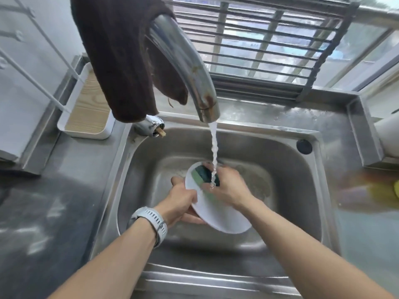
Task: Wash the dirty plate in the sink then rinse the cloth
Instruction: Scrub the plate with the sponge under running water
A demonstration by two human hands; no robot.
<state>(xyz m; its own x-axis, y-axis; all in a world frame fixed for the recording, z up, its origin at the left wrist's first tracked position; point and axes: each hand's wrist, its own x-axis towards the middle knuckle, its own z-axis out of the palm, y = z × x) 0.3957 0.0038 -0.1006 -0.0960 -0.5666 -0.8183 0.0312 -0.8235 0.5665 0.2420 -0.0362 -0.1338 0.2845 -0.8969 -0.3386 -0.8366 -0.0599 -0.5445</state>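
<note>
Washing the plate under the tap

The left hand (180, 203) grips the tilted white plate (218, 214) over the sink (287, 169) so water runs off, while the right hand (228, 186) presses a green cloth (199, 175) on it to scrub.

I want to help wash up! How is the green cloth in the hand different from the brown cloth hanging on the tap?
The green cloth is small and bunched in the right hand, pressed on the white plate under running water. The brown cloth is much bigger, dark, and hangs draped over the tap, above the stream, with nobody touching it. The left hand holds the plate. Both are cloths at the sink.
</note>
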